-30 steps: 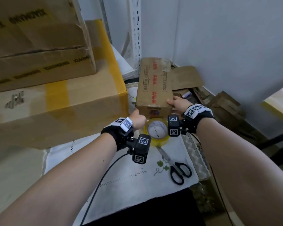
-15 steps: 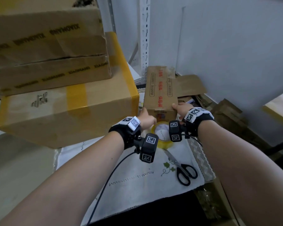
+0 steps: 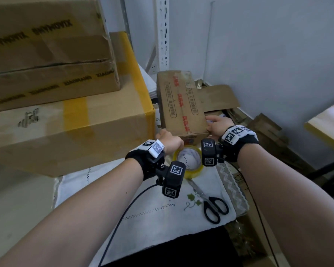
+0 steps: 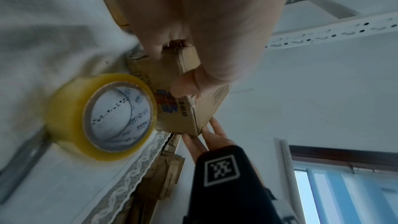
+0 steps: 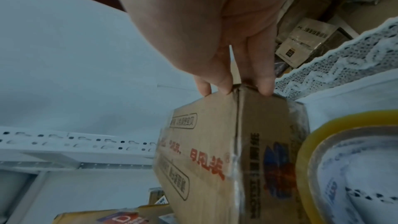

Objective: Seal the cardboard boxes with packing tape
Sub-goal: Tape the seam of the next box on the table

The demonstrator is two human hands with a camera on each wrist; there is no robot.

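Observation:
A long small cardboard box [image 3: 181,105] with red print lies lengthwise away from me, beyond the white cloth. My left hand [image 3: 170,140] grips its near left corner, with the thumb on the end face in the left wrist view and the fingers curled round the corner [image 4: 204,23]. My right hand [image 3: 217,126] holds the near right corner, thumb on the top edge, straight fingers [image 5: 224,84] against the side. A yellowish tape roll [image 3: 196,170] lies flat on the cloth just under the box's near end [image 4: 178,113].
Black-handled scissors [image 3: 212,205] lie on the white cloth [image 3: 143,218] near its right edge. Two big taped boxes [image 3: 75,122] are stacked close on the left. Flattened cardboard [image 3: 220,97] lies beyond against the wall. A white shelf upright [image 3: 163,31] stands behind.
Both hands have kept hold of the box's near end. The box has swung a little, its near end now more to the right. My view has shifted down and left.

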